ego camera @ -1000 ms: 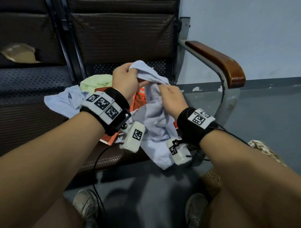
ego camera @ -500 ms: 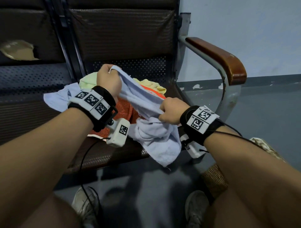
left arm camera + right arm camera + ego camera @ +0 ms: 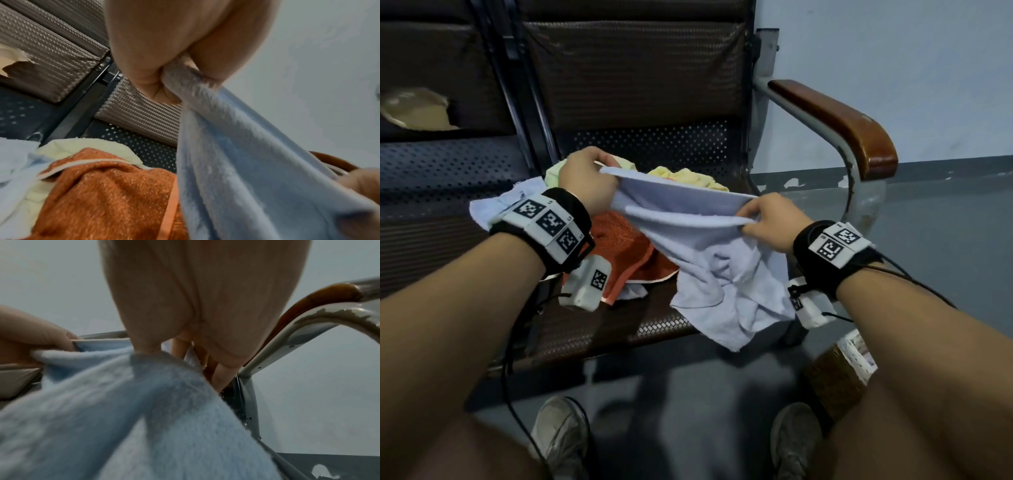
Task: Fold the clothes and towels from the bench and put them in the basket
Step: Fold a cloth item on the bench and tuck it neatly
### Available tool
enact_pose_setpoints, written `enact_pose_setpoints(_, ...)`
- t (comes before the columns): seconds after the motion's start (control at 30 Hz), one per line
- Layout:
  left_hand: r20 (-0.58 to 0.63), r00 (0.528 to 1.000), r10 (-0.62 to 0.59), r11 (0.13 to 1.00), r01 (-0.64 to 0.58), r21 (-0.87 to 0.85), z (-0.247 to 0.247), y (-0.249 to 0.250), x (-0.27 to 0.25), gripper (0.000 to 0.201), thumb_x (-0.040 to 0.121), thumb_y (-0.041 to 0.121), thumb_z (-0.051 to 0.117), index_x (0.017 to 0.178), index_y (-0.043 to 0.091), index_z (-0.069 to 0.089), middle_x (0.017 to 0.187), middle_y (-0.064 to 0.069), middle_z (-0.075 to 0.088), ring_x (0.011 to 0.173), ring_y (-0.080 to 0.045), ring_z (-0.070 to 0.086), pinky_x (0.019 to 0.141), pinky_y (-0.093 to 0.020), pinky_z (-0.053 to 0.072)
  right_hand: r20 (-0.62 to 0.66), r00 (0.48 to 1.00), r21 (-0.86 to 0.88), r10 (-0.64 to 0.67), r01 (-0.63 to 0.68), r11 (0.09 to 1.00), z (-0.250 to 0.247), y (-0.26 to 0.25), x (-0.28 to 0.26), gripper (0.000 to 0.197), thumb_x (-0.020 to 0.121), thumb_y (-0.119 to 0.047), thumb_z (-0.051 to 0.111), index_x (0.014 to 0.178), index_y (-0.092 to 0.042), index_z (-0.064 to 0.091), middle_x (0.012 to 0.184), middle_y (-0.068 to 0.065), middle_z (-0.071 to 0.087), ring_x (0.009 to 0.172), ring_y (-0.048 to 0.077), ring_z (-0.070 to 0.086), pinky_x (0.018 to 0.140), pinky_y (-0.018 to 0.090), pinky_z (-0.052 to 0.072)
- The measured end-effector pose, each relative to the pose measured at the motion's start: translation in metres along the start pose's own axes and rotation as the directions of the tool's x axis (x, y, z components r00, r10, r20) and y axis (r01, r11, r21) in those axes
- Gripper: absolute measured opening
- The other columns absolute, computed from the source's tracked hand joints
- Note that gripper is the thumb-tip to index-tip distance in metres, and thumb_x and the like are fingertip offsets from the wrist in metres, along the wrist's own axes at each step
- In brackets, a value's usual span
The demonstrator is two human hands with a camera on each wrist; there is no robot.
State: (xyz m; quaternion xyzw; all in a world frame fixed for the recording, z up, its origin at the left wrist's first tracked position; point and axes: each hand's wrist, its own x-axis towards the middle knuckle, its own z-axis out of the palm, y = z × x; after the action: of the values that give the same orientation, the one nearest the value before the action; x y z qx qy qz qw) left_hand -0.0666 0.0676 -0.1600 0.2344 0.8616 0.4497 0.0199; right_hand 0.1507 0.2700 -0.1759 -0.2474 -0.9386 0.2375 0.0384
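Hands: left hand (image 3: 585, 178) and right hand (image 3: 774, 219) each pinch one edge of the light blue towel (image 3: 709, 260), stretched above the bench (image 3: 592, 329).
Towels on bench: one orange (image 3: 623, 246), one yellow (image 3: 688, 176), one second blue (image 3: 496, 205).

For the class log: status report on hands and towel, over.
Left hand and right hand each grip the blue towel, top edge stretched between them. Lower part hangs bunched, unfolded. Orange towel beneath; nothing blocking.

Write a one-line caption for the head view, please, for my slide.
Both hands, left hand and right hand, stretch a blue towel above the bench, over an orange towel.
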Motion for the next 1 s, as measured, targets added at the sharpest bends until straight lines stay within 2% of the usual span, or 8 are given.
enact_pose_setpoints(0.1,0.022,0.975,-0.220,0.969,0.221,-0.108,-0.004,-0.011,0.004,0.012,0.089,0.009,0.052,0.080,0.014,0.058,0.080,-0.009,0.059,0.084,-0.036,0.069,0.068,-0.037,0.058,-0.033,0.999,0.024,-0.014,0.015,1.000,0.001,0.001,0.000,0.019,0.093,-0.015,0.058,0.079,-0.020,0.068,0.067,-0.005,0.059,0.063,0.011,0.052,0.061,0.026,0.038)
enact_pose_setpoints(0.23,0.275,0.880,-0.387,0.733,0.475,-0.488,-0.001,-0.011,0.000,0.022,0.103,0.005,0.044,0.111,0.003,0.064,0.089,-0.012,0.069,0.060,-0.018,0.073,0.049,-0.026,0.057,-0.131,0.991,0.108,0.029,-0.015,0.994,0.004,-0.003,0.005,0.047,0.104,-0.033,0.043,0.062,-0.012,0.043,0.060,0.002,0.047,0.057,0.018,0.043,0.055,0.034,0.031)
enact_pose_setpoints(0.37,0.264,0.883,-0.387,0.675,0.466,-0.572,-0.007,-0.010,0.008,0.010,0.101,0.009,0.047,0.101,0.011,0.057,0.104,-0.005,0.064,0.092,-0.016,0.067,0.082,-0.027,0.058,-0.154,0.986,0.002,-0.063,0.064,0.998,0.000,-0.002,0.003,0.043,0.101,-0.030,0.050,0.063,-0.010,0.054,0.061,0.008,0.054,0.058,0.022,0.048,0.059,0.035,0.034)
enact_pose_setpoints(0.53,0.531,0.805,-0.265,0.356,0.593,-0.722,-0.019,0.013,0.001,0.030,0.097,0.009,0.049,0.070,0.014,0.061,0.059,0.004,0.061,0.046,-0.006,0.058,0.047,-0.018,0.048,-0.235,0.966,0.027,-0.108,0.117,0.993,-0.006,-0.001,0.006,0.024,0.092,-0.034,0.069,0.077,-0.015,0.069,0.078,0.004,0.066,0.076,0.021,0.057,0.073,0.035,0.043)
enact_pose_setpoints(0.67,0.422,0.855,-0.303,0.447,0.518,-0.729,-0.024,0.012,0.004,0.029,0.097,0.013,0.049,0.068,0.020,0.051,0.044,0.009,0.038,0.035,-0.006,0.028,0.038,-0.017,0.021,-0.122,0.989,0.000,-0.089,0.089,0.996,-0.006,0.001,0.005,0.046,0.088,-0.047,0.072,0.067,-0.011,0.052,0.065,0.006,0.053,0.061,0.021,0.048,0.061,0.036,0.037)
enact_pose_setpoints(0.83,0.227,0.899,-0.374,0.527,0.407,-0.746,-0.018,0.009,-0.002,0.017,0.101,0.007,0.046,0.100,0.006,0.064,0.085,-0.008,0.070,0.069,-0.018,0.072,0.068,-0.026,0.060,0.031,0.995,-0.278,-0.100,0.104,0.955,0.002,-0.006,0.005,0.020,0.081,-0.028,0.077,0.097,-0.017,0.069,0.097,0.003,0.069,0.092,0.024,0.063,0.075,0.029,0.045)
enact_pose_setpoints(0.9,0.230,0.895,-0.383,0.505,0.411,-0.759,-0.016,0.008,-0.004,0.020,0.101,0.004,0.044,0.095,0.007,0.063,0.083,-0.008,0.068,0.059,-0.015,0.068,0.056,-0.023,0.057,0.088,0.994,-0.345,-0.072,0.098,0.934,0.010,-0.009,0.004,0.036,0.081,-0.017,0.074,0.117,-0.016,0.069,0.116,0.006,0.068,0.105,0.026,0.063,0.087,0.031,0.051)
enact_pose_setpoints(1.0,0.245,0.888,-0.388,0.454,0.416,-0.788,-0.016,0.008,-0.003,0.031,0.091,-0.006,0.045,0.069,0.012,0.058,0.056,-0.001,0.050,0.035,-0.005,0.038,0.039,-0.016,0.034,0.160,0.987,-0.366,-0.031,0.088,0.926,0.015,-0.008,0.002,0.048,0.082,-0.016,0.072,0.129,-0.009,0.064,0.124,0.011,0.065,0.114,0.030,0.061,0.096,0.035,0.050)
